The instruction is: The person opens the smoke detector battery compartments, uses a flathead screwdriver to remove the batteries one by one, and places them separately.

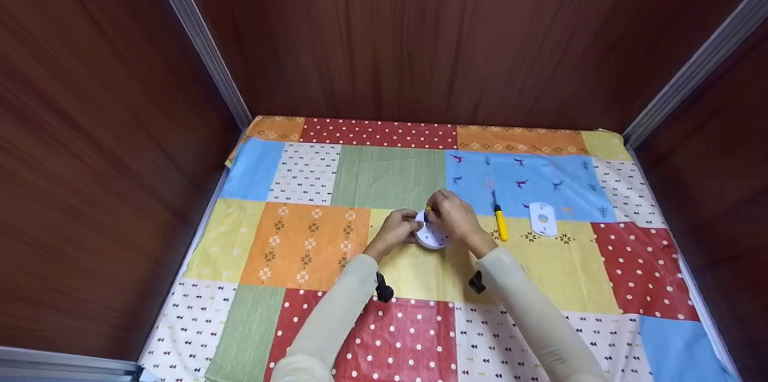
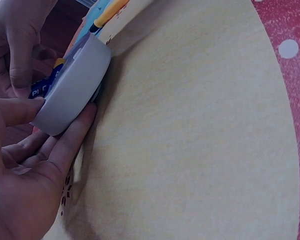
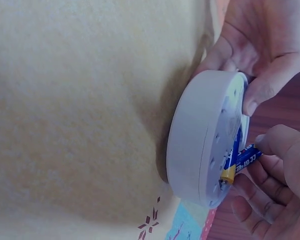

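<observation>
A round white battery-powered device point(image 1: 433, 238) is tilted up off the tablecloth, its flat face with small holes turned towards the right hand. My left hand point(image 1: 397, 231) grips its rim, thumb on one side and fingers underneath. My right hand point(image 1: 454, 217) pinches a blue battery point(image 3: 249, 157) between thumb and fingers, right at the device's face. Another blue battery with a yellow end point(image 3: 228, 172) shows in the face beside it. In the left wrist view the device's white side wall point(image 2: 75, 92) hides most of that face.
To the right lies a screwdriver with a yellow handle point(image 1: 501, 226), its tip pointing away. Beyond it is a white oval plate point(image 1: 534, 225) with a central hole. A patchwork-patterned cloth point(image 1: 312, 238) covers the table, and brown wood-look panels point(image 1: 384, 34) enclose it on three sides.
</observation>
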Motion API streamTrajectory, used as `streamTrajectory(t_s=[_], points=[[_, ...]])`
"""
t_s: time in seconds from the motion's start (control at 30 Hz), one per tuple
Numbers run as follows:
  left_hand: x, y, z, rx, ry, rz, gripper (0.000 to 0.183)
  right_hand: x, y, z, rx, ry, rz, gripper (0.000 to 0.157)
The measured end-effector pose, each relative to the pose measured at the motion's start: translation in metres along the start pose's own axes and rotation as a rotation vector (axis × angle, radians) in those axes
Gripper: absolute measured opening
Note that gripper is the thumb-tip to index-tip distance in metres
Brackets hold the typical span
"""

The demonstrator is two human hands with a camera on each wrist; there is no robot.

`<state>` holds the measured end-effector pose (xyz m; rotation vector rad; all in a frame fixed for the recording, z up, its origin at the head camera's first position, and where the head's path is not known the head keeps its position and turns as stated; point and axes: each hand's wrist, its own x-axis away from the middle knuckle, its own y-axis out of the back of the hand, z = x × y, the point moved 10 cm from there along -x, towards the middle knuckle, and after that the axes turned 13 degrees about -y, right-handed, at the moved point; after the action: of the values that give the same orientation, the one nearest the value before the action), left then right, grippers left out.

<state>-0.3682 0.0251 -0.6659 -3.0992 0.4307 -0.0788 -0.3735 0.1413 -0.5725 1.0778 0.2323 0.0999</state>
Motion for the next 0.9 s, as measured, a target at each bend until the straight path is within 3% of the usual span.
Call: streamTrajectory(t_s=[0.27, 0.5, 0.9], points=[[-0.001, 0.001, 0.001, 0.003, -0.004, -0.002, 0.035, -0.006, 0.012, -0.003, -0.028, -0.019, -0.010, 0.012], [0.000, 0.002, -0.001, -0.019, -0.010, -0.001, 0.037, -0.012, 0.017, -0.014, -0.040, -0.096, 0.025, 0.014], [0.003, 0.011, -0.002, -0.043, -0.008, -0.022, 0.035, -0.018, 0.026, -0.035, -0.176, -0.153, 0.036, 0.013]])
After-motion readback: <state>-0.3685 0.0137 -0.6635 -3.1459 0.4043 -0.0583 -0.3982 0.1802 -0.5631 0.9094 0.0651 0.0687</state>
